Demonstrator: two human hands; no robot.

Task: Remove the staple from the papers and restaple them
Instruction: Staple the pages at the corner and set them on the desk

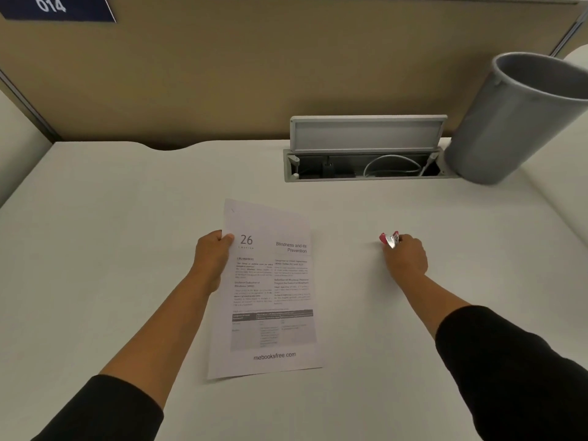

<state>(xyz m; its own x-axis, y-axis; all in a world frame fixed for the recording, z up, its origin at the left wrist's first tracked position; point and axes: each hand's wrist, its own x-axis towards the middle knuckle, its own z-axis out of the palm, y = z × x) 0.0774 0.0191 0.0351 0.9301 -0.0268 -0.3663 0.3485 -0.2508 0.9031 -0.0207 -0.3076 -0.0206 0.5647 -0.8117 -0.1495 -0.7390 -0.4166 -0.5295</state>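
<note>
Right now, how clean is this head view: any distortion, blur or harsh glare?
Head view: wide-angle bending tilts the grey bin inward; lighting is soft and even, with no harsh glare on the desk; large print on the papers reads, small text is blurred; the red staple remover in the right hand looks slightly soft.

Both arms wear black long sleeves, the left sleeve (105,409) and the right sleeve (515,370) pushed up (cuffs bunched near the elbows), forearms bare. The left hand (211,254) and right hand (407,259) carry no rings or gloves.
</note>
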